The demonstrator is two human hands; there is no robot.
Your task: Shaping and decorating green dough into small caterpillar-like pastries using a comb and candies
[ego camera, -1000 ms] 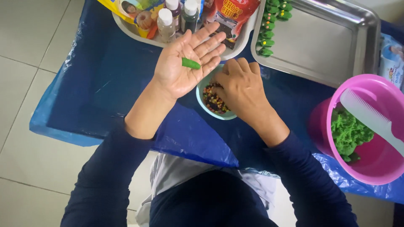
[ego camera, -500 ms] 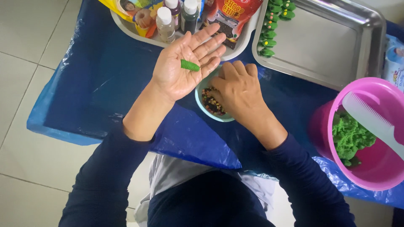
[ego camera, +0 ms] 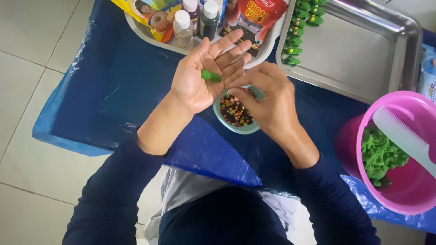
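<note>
My left hand (ego camera: 202, 77) is held palm up with fingers spread, and a small green dough piece (ego camera: 211, 75) lies across the base of its fingers. My right hand (ego camera: 268, 102) hovers over a small light-green bowl (ego camera: 243, 129) of dark mixed sprinkles, its fingertips pinched together right beside the left fingers. Whether a sprinkle sits between those fingertips cannot be seen. Both hands are above a blue plastic sheet (ego camera: 118, 90) on the floor.
A steel tray (ego camera: 363, 50) at the upper right carries a row of green dough pieces (ego camera: 302, 25) along its left edge. A pink bucket (ego camera: 399, 190) at the right holds green dough and a white comb (ego camera: 402, 136). A white tray (ego camera: 145, 31) at the top holds bottles and packets.
My right hand has lifted its fingers out of the bowl and brought them up to the left fingers. The left hand keeps the green piece on its palm.
</note>
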